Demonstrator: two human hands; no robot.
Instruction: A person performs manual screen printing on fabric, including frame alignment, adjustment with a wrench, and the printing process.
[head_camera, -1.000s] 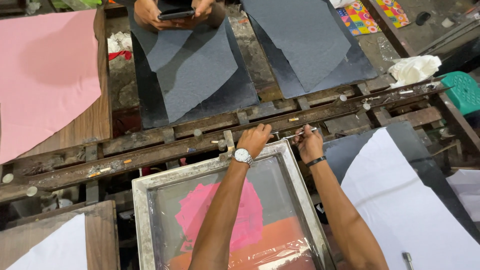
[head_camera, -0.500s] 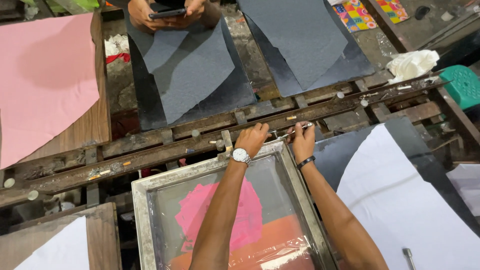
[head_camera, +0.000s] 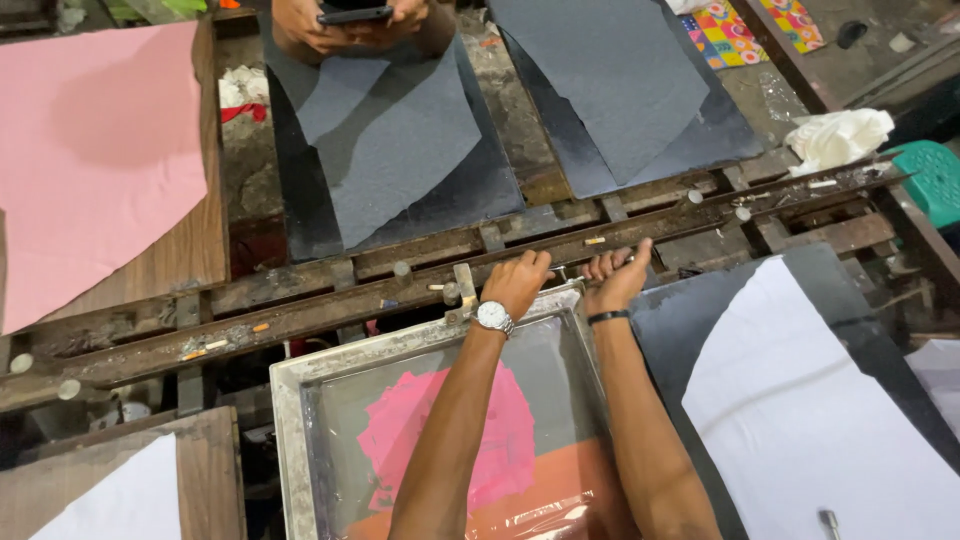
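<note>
A metal-framed printing screen (head_camera: 290, 400) with a pink shape and orange ink on its mesh lies in front of me. My left hand (head_camera: 517, 281), wearing a wristwatch, is closed over the frame's far edge next to a small clamp (head_camera: 462, 288). My right hand (head_camera: 616, 277), with a black wristband, is curled around a thin metal pin (head_camera: 560, 272) at the frame's far right corner. Both hands rest against the long rusty metal rail (head_camera: 330, 300) that crosses the table.
Grey fabric pieces (head_camera: 395, 130) lie on dark boards beyond the rail, and another person's hands (head_camera: 350, 18) hold a phone at the top. Pink fabric (head_camera: 90, 150) covers a wooden board on the left. White fabric (head_camera: 810, 420) lies at the right, with a crumpled white cloth (head_camera: 840, 135) and a green stool (head_camera: 935, 175) beyond.
Both hands stay at the frame's far edge. My right hand's fingers have curled tighter around the pin and edged up toward the rail. The view has shifted slightly.
</note>
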